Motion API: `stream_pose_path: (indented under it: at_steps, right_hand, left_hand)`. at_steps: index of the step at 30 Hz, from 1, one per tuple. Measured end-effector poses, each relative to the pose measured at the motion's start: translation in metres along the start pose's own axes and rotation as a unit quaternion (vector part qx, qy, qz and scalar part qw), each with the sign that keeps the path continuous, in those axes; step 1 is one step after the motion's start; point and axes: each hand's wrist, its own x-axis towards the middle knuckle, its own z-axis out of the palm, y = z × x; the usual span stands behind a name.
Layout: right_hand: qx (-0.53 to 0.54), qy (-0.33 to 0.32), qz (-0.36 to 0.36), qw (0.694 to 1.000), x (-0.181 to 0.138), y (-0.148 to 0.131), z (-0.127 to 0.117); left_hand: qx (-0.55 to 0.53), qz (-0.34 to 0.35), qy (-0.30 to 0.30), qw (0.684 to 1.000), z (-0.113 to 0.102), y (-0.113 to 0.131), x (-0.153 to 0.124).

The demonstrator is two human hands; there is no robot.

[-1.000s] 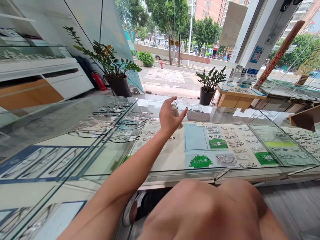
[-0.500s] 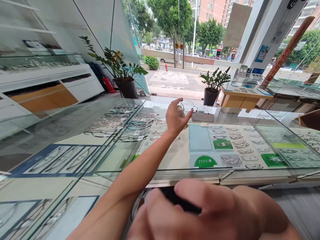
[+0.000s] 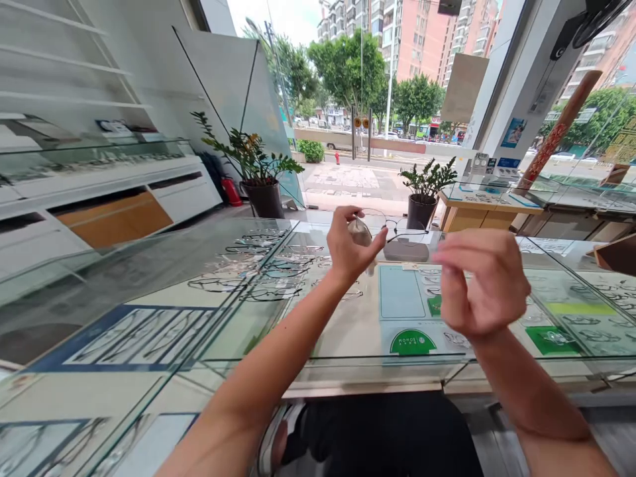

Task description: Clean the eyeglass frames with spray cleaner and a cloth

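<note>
Just above the centre of the frame, the left hand [image 3: 348, 246] pinches a pair of thin dark-wire, round-lensed glasses [image 3: 395, 230] between thumb and fingers, a beige cloth-like piece [image 3: 360, 234] against its palm. At centre right, the right hand [image 3: 483, 281] is half curled above the clear glass-topped counter [image 3: 342, 338]; I cannot tell if it holds anything.

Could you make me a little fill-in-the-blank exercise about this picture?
1. The wire-framed glasses are held in the person's ____ hand.
2. The half-round sign inside the glass counter is coloured ____.
3. Two dark pots beyond the counter hold leafy ____.

Missing words: left; green; plants.
</note>
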Motion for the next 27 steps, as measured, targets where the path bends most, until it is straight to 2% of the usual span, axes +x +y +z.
stream_pose_path:
  at_steps: [2,5,8,12,21,27]
  right_hand:
    - [-0.008,0.09,-0.04,0.995,0.031,0.015,0.004]
    - [0.036,0.043,-0.065,0.996,0.063,0.023,0.007]
    - [0.049,0.015,-0.073,0.996,0.071,0.022,0.011]
    - [0.05,0.016,-0.059,0.997,0.064,0.021,0.015]
    - [0.034,0.026,-0.041,0.998,0.057,0.022,0.016]
    - [0.064,-0.01,-0.01,0.998,0.062,0.036,0.007]
  left_hand:
    - [-0.012,0.006,0.011,1.0,-0.007,0.009,0.028]
    - [-0.033,0.008,0.025,0.999,-0.02,0.028,0.067]
    - [-0.067,0.016,0.05,0.996,-0.03,0.047,0.087]
    - [-0.072,0.013,0.052,0.996,-0.039,0.059,0.086]
    - [-0.083,-0.013,0.01,0.996,-0.047,0.058,0.077]
    - [-0.067,-0.019,-0.021,0.997,-0.053,0.059,0.078]
